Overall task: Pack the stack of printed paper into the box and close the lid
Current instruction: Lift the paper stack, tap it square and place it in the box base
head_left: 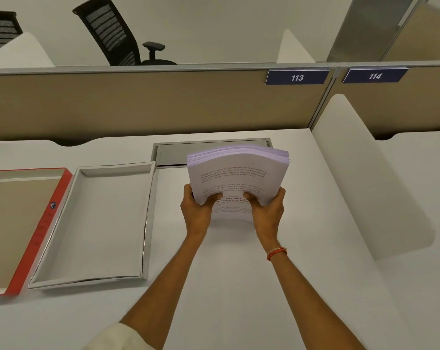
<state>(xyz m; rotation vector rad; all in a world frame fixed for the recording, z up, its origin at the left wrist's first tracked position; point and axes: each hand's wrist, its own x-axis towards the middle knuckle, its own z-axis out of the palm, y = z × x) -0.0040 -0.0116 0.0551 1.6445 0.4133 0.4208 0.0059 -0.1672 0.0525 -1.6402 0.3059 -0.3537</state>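
Nearest to us a pale sleeve (118, 335) shows at the bottom edge on the left arm, and both bare forearms reach forward over the white desk (226, 286). A red thread band (277, 253) sits on the right wrist. Our left hand (197, 210) and right hand (267, 210) are both closed around the near end of the stack of paper (239, 178), one at each lower corner, thumbs pressed on the printed top sheet and fingers curled beneath. The stack is lifted clear of the desk, tilted up toward us, and it bows across its width (the far edge fans slightly, showing the separate sheets).

To the left, near the desk's left edge, the box (95, 223) lies open, white inside, with nothing in it. Just beside it on its left lies the lid (41, 228), upturned, with a red side wall and a brown inside; the two look to be touching along their long sides.

Beyond the stack, at the desk's back edge, there is a grey metal flap (183, 152). Behind that stands the tan partition (138, 104) with blue number plates (297, 77) reading 113 and 114, and past it a black office chair (118, 34).
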